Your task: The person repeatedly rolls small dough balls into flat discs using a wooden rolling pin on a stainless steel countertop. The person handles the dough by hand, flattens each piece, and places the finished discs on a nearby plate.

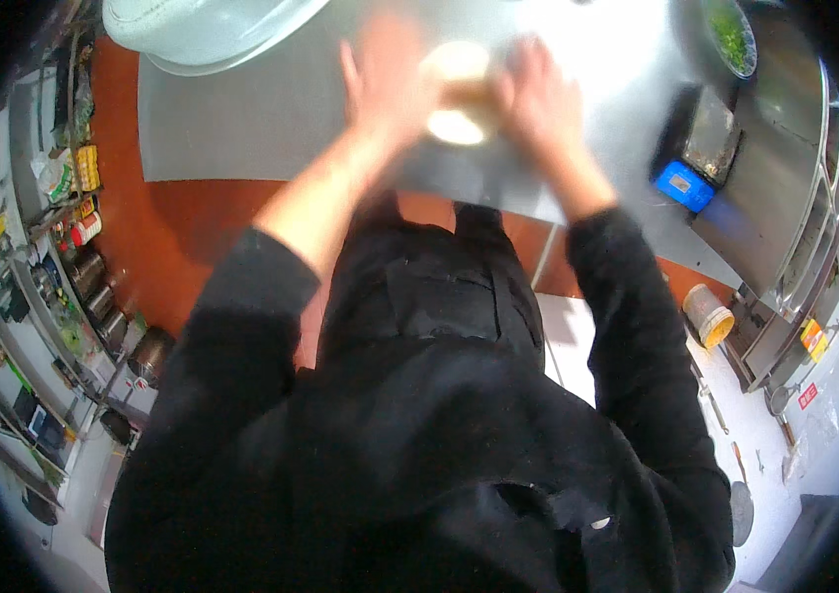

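On the steel worktop [219, 133] in front of me, both my hands are stretched forward, back sides up and blurred. My left hand [393, 78] is at the left of a pale, cream-coloured piece [456, 127], which looks like dough but is too blurred to name surely. My right hand [541, 93] is at its right side. Another pale, bright patch [460, 59] shows just beyond, between the hands; whether the two are one piece I cannot tell. The fingertips are smeared, so whether the fingers close on anything is not visible.
A large whitish basin [211, 37] stands at the top left. At the right are a bowl of chopped greens [731, 37], a dark metal container [712, 133] and a blue box [685, 187]. Shelves with packages line the left; a bucket [708, 315] stands on the floor at right.
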The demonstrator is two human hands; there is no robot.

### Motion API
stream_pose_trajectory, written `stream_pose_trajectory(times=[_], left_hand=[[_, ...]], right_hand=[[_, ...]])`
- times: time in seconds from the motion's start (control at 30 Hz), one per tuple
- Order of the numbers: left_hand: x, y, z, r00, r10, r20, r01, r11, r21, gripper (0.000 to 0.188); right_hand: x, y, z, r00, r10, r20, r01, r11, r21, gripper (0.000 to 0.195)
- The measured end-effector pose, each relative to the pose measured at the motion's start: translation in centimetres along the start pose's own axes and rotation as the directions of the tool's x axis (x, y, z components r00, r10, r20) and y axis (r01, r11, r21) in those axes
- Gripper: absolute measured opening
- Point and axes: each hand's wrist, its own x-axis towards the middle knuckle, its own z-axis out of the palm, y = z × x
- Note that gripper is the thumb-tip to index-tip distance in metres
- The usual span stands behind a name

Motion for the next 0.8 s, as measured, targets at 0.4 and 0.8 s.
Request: stream_pose_trajectory(times=[0.4, 0.8], left_hand=[[3.7, 3.6, -5.3, 0.777, -0.350, 0.523, 0.598, 0.671, -0.439, 0.078], [-0.3, 1.6, -6.1, 0.911, -0.087, 0.402, 0.325, 0.752, -0.573, 0.040]], right_hand=[[-12.9, -4.9, -2.2, 0.975, 0.016, -0.222, 0.066, 0.931, 0.358, 0.031], [-14.1, -5.4, -3.9, 0.969, -0.104, -0.224, 0.202, 0.855, 0.477, 0.033]])
